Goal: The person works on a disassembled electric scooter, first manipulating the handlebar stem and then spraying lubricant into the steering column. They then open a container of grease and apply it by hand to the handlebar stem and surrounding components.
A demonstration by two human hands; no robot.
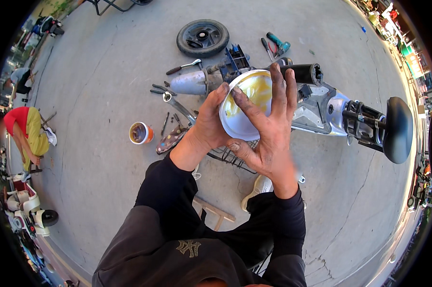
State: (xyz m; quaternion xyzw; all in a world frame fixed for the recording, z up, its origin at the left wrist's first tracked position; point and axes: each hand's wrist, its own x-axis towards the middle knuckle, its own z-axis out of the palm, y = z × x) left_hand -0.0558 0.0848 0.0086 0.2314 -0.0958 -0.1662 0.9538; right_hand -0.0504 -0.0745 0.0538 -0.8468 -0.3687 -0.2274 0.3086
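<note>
My left hand [206, 119] grips a round white lid [240, 126] by its left rim and tilts its inside up. Yellow grease [259, 90] is smeared over the lid's inner face. Across the lid's right side spreads my right hand [272, 143], fingers apart and stained dark. Its index finger reaches into the grease, and its thumb lies near the lower rim. Below the lid lies a partly taken-apart scooter [316, 112] with a black seat [398, 130]. An open tub [139, 133] with an orange side and brownish contents stands on the ground to the left.
A wheel [202, 38] lies at the far side, with a ratchet [183, 66] nearer. Pliers [268, 48] and a teal power tool [279, 44] rest beyond the scooter. A spotted cloth [172, 139] is near my left wrist. A person in red [22, 122] bends at far left.
</note>
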